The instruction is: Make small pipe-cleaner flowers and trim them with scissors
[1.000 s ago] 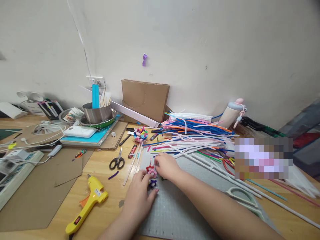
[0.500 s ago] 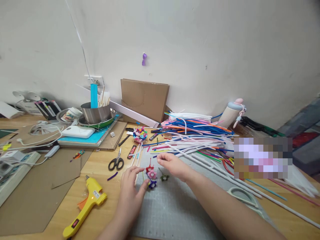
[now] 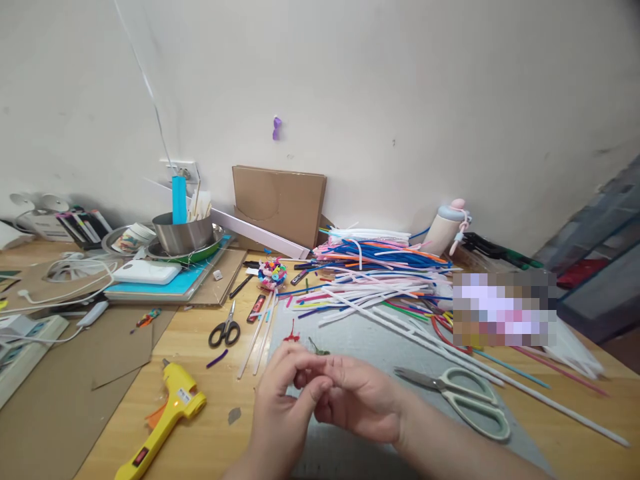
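My left hand (image 3: 286, 393) and my right hand (image 3: 356, 393) meet above the grey cutting mat (image 3: 370, 350). Both are closed, fingertips touching, and whatever sits between them is hidden. Just beyond the knuckles lie a red pipe-cleaner flower (image 3: 291, 332) and a green one (image 3: 319, 348), both partly covered. The pink and the purple flower cannot be seen behind my hands. Right of my right hand, large scissors with pale green handles (image 3: 473, 400) rest on the mat.
A yellow glue gun (image 3: 173, 407) and black-handled scissors (image 3: 225, 330) lie on the left. Piled pipe cleaners (image 3: 385, 257) spread across the back of the mat. Cardboard (image 3: 277, 207) leans on the wall; a metal pot (image 3: 184, 230) and a bottle (image 3: 445, 230) stand nearby.
My hands were apart over the flowers, the left with fingers spread. They have come together nearer to me, both now closed. The view has shifted, exposing the pale green scissors.
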The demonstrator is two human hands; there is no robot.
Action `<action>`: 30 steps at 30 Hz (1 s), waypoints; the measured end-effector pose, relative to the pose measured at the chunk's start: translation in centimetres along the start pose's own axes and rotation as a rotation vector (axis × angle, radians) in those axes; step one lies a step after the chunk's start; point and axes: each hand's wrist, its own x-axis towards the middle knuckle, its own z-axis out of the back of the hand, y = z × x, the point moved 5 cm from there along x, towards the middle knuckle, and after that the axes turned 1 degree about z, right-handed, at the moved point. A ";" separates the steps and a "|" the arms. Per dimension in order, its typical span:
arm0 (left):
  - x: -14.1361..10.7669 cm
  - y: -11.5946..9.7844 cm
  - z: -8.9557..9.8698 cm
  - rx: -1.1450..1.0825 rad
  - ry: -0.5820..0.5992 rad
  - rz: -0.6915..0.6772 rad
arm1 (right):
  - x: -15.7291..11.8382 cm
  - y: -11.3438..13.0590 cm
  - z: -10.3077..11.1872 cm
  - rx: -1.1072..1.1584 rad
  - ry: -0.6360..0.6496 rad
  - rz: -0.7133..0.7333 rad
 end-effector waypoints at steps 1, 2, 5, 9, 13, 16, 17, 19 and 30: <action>-0.1 0.1 -0.1 -0.004 -0.016 -0.004 | -0.1 -0.3 0.0 0.029 -0.011 -0.003; -0.3 0.2 -0.1 -0.010 -0.036 -0.006 | -0.2 -0.6 0.1 0.062 -0.034 -0.003; -0.7 0.5 0.0 -0.028 -0.107 -0.014 | -0.5 -1.1 0.6 0.162 -0.114 0.008; -0.9 0.7 0.4 -0.064 -0.159 0.030 | -1.2 -0.9 0.4 0.200 -0.050 -0.002; -1.3 1.1 0.9 -0.218 -0.243 0.138 | -1.7 -0.8 0.0 0.183 0.012 0.015; -2.0 0.4 0.5 -0.218 -0.267 0.053 | -1.9 -1.5 -0.1 0.141 -0.017 0.084; -2.2 0.1 0.1 -0.216 -0.254 0.016 | -2.0 -1.8 -0.1 0.119 -0.030 0.114; -2.6 -0.3 -0.8 -0.230 -0.214 -0.016 | -2.0 -2.4 -0.2 0.067 -0.044 0.165; -4.0 -0.4 -3.0 -0.243 -0.184 0.007 | -2.3 -4.5 -1.6 0.089 0.081 0.197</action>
